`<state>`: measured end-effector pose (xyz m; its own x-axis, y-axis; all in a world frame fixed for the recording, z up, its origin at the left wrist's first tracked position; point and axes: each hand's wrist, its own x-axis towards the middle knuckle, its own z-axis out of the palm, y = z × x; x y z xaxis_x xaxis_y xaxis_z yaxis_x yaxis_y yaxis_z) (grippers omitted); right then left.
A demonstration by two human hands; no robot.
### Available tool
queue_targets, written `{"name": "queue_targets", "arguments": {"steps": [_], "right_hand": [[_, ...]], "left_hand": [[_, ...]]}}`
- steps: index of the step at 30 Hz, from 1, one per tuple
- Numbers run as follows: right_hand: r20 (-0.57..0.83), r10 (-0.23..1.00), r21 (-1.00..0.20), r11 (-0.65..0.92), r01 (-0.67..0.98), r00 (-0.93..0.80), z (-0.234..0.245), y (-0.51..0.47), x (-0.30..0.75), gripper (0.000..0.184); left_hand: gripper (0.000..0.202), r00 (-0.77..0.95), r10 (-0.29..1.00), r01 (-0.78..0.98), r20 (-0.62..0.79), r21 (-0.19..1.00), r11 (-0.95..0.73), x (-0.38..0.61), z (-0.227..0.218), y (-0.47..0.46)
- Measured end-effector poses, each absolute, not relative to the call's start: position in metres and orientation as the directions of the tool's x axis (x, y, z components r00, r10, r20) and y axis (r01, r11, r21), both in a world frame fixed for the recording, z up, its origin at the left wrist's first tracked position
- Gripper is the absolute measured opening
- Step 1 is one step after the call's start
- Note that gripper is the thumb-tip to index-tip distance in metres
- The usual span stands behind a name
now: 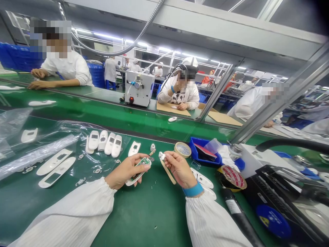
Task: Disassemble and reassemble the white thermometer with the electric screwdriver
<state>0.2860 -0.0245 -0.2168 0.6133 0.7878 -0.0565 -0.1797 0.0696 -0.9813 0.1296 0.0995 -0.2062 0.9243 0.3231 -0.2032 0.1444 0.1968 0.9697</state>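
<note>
My left hand (132,169) is closed round a white plastic housing half with a green circuit board (145,161) in it; the fingers cover part of it. A short tan piece stands out at the board's upper end. My right hand (181,168) pinches a small white plastic part (161,156) a little to the right of the board, apart from it. A flat tan stick (169,172) slants down beside the right fingers; whether they hold it too is unclear. A small white cap-like part (153,146) lies just beyond the hands, near a white housing piece (134,148).
Several white housings (110,143) and long shells (57,172) lie at left, with clear plastic bags. At right are a tape roll (182,150), a blue bin (205,151), a red-striped roll (232,177) and black equipment. A green conveyor (144,120) crosses beyond; co-workers sit behind it.
</note>
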Motion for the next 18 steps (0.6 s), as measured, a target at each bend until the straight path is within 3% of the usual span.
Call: {"name": "queue_targets", "arguments": {"steps": [6, 14, 18], "right_hand": [[-0.087, 0.747, -0.942, 0.152, -0.298, 0.659, -0.214, -0.027, 0.283, 0.035], [0.074, 0.724, -0.997, 0.069, 0.036, 0.686, -0.212, -0.03, 0.275, 0.028], [0.055, 0.738, -0.998, 0.049, 0.027, 0.672, -0.218, -0.027, 0.269, 0.028]], "left_hand": [[0.039, 0.929, 0.291, 0.221, -0.23, 0.973, 0.065, 0.131, -0.205, 0.092], [0.032, 0.922, 0.326, 0.228, -0.209, 0.973, -0.022, 0.132, -0.204, 0.086], [0.032, 0.929, 0.328, 0.202, -0.172, 0.978, -0.059, 0.131, -0.205, 0.085]]}}
